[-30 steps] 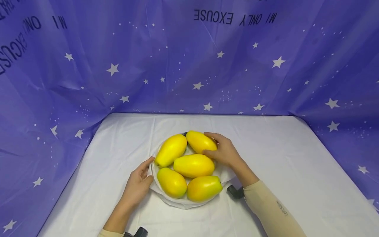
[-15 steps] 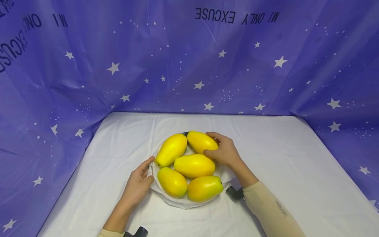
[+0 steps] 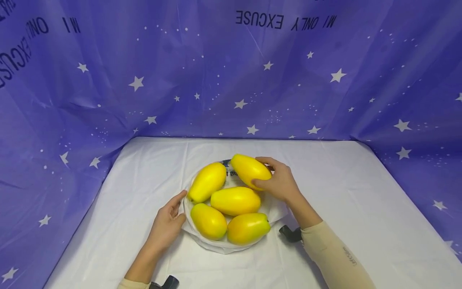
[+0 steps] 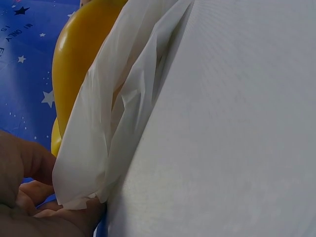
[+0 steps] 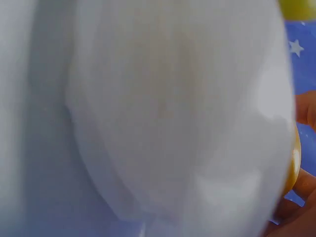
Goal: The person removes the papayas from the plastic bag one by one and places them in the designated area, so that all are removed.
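A white plastic bag point(image 3: 224, 249), its mouth spread wide, lies on the table with several yellow papayas in it. My right hand point(image 3: 280, 182) grips the back-right papaya point(image 3: 250, 169) between thumb and fingers, and this one sits slightly raised and apart from the others. At the bag's left edge my left hand point(image 3: 167, 224) pinches the white plastic; in the left wrist view the thumb and fingers meet the bag's rim point(image 4: 81, 182). Another papaya point(image 3: 236, 201) lies in the middle of the bag. White plastic fills most of the right wrist view and hides much of the right hand.
A white cloth covers the table point(image 3: 343, 180). Purple starred curtains point(image 3: 202, 72) with printed letters stand behind and on both sides. Dark wrist mounts show by each forearm. Dark print point(image 3: 231, 173) shows on the bag's far inner side.
My right hand has shifted up and to the right with the back-right papaya, uncovering dark print on the bag. The left hand and the other papayas stay nearly where they were.
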